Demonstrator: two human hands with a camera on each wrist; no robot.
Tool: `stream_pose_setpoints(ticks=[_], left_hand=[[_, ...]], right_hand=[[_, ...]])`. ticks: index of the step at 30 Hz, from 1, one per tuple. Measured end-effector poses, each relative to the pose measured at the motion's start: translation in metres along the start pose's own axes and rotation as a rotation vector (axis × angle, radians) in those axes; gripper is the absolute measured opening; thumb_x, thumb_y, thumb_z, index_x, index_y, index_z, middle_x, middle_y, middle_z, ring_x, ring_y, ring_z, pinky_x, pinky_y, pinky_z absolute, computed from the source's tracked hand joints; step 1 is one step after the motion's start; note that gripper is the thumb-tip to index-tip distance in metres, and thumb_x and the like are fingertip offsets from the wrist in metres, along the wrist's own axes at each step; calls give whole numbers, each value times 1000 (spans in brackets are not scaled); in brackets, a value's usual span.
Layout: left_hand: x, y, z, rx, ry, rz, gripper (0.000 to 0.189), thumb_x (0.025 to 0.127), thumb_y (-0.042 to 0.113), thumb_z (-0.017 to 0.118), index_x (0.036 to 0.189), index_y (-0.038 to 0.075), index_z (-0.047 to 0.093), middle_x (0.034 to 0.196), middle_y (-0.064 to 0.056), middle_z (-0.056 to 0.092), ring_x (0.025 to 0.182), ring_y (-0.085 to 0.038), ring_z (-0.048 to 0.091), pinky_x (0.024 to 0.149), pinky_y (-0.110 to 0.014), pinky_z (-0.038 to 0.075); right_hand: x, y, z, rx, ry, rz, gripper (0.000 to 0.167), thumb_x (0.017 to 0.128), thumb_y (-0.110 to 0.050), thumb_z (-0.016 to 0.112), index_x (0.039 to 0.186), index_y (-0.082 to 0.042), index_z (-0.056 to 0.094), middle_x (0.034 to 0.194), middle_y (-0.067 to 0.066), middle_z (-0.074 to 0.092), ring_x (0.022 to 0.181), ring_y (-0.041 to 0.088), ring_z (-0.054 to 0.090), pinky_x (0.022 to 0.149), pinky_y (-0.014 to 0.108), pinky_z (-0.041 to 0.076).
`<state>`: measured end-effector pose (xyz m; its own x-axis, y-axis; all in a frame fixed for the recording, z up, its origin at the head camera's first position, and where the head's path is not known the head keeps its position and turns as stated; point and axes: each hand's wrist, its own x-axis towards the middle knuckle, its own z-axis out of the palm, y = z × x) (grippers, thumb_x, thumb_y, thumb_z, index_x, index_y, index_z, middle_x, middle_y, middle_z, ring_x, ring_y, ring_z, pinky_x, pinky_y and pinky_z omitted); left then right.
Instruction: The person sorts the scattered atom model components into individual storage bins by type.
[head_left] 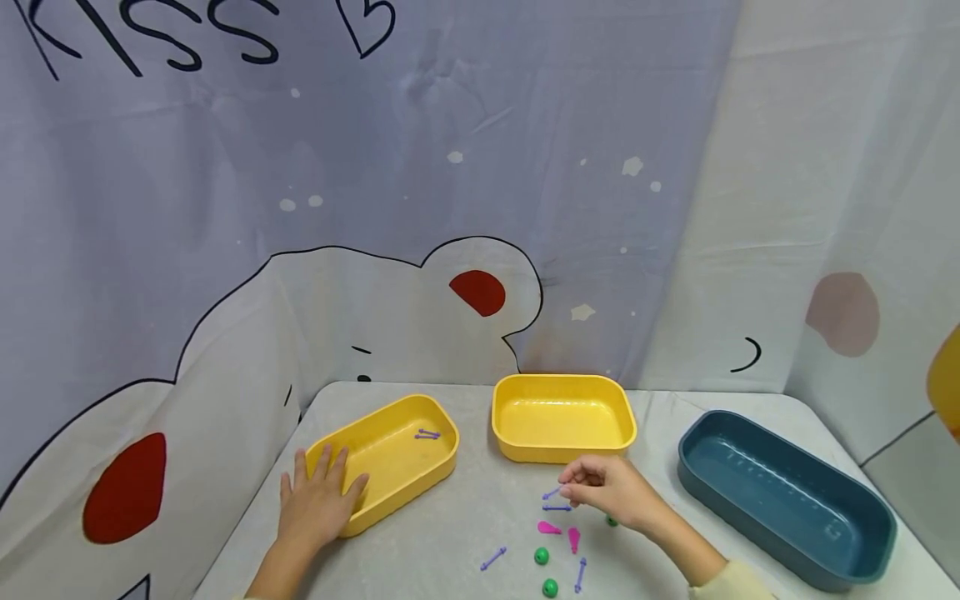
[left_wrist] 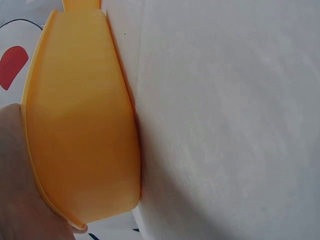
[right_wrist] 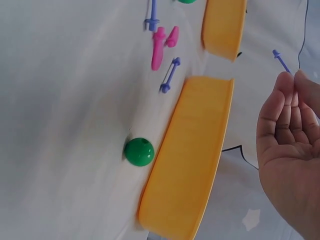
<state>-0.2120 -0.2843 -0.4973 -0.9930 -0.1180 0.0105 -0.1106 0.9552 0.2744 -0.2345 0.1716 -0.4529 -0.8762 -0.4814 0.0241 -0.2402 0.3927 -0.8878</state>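
My right hand (head_left: 611, 492) pinches a small purple rod (right_wrist: 282, 61) with knobbed ends between thumb and fingertips, lifted over the table. Beneath it in the head view lies another purple rod (head_left: 557, 507). Two pink teardrop-shaped pieces (head_left: 549, 527) and a green bead (head_left: 542, 556) are nearby. My left hand (head_left: 318, 500) rests, fingers spread, over the near left rim of a yellow tray (head_left: 401, 492). Two purple rods (head_left: 427, 434) lie inside that tray, toward its far right end.
Behind the loose pieces stands a second yellow tray (head_left: 562, 454). A dark blue tray (head_left: 787, 500) is on the right. More purple rods (head_left: 492, 558) and another green bead (head_left: 550, 587) lie near the front. A printed curtain (head_left: 375, 167) hangs behind the table.
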Motion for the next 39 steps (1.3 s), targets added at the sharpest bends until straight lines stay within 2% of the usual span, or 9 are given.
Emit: stream_pose_setpoints(ticks=[2, 6, 9, 14, 18, 22, 30, 35, 39], left_hand=[[0, -1, 1, 0, -1, 0, 76, 103, 58, 41, 156, 4, 37, 162, -28, 25, 148, -59, 0, 111, -79, 2], [0, -1, 1, 3, -4, -3, 85, 101, 69, 32, 156, 4, 36, 162, -28, 25, 148, -59, -1, 111, -79, 2], [0, -2, 0, 3, -5, -6, 87, 100, 70, 30, 156, 4, 36, 162, -28, 24, 148, -59, -1, 111, -79, 2], [0, -2, 1, -6, -6, -8, 78, 103, 60, 40, 156, 3, 35, 162, -28, 24, 148, -59, -1, 111, -79, 1], [1, -2, 2, -8, -8, -12, 76, 103, 57, 42, 156, 4, 36, 162, -28, 24, 147, -59, -2, 111, -79, 1], [1, -3, 2, -2, -6, -13, 75, 103, 57, 42, 156, 4, 36, 162, -28, 24, 147, -59, -1, 111, -79, 1], [0, -1, 0, -3, -8, -3, 75, 104, 57, 42, 155, 3, 37, 162, -29, 24, 147, -59, -1, 111, -79, 1], [0, 0, -1, -3, -8, 1, 76, 104, 58, 41, 155, 3, 37, 162, -29, 24, 147, -59, 0, 111, -79, 2], [0, -1, 0, -4, -6, 1, 75, 104, 57, 42, 155, 3, 37, 162, -29, 25, 147, -59, 0, 111, -79, 2]], right_hand=[[2, -1, 2, 11, 4, -12, 19, 93, -23, 75, 102, -6, 73, 85, 5, 71, 78, 30, 68, 70, 22, 55], [7, -4, 6, 11, 8, -32, 16, 93, -22, 75, 100, -7, 73, 86, 2, 71, 80, 31, 69, 71, 23, 57], [11, -7, 9, 26, 5, -31, 15, 93, -21, 75, 99, -7, 73, 86, 2, 71, 82, 32, 70, 73, 23, 58], [17, -11, 14, 68, 15, -19, 15, 93, -17, 75, 100, -5, 71, 87, 4, 71, 80, 21, 71, 74, 28, 60], [20, -10, 19, 84, 30, -23, 16, 93, -18, 75, 100, -4, 70, 85, 5, 70, 77, 25, 71, 71, 32, 60], [21, -10, 23, 94, 30, -46, 15, 93, -17, 75, 100, -4, 70, 84, 8, 70, 75, 27, 71, 68, 30, 59], [28, -10, 24, 75, 35, -41, 15, 94, -17, 74, 100, -4, 70, 86, 7, 71, 78, 28, 70, 73, 34, 60], [33, -11, 26, 69, 41, -29, 14, 92, -16, 76, 100, -6, 71, 87, 4, 71, 82, 30, 70, 74, 32, 60], [37, -13, 28, 83, 48, -17, 14, 92, -16, 76, 100, -6, 70, 87, 4, 71, 83, 26, 69, 75, 33, 60]])
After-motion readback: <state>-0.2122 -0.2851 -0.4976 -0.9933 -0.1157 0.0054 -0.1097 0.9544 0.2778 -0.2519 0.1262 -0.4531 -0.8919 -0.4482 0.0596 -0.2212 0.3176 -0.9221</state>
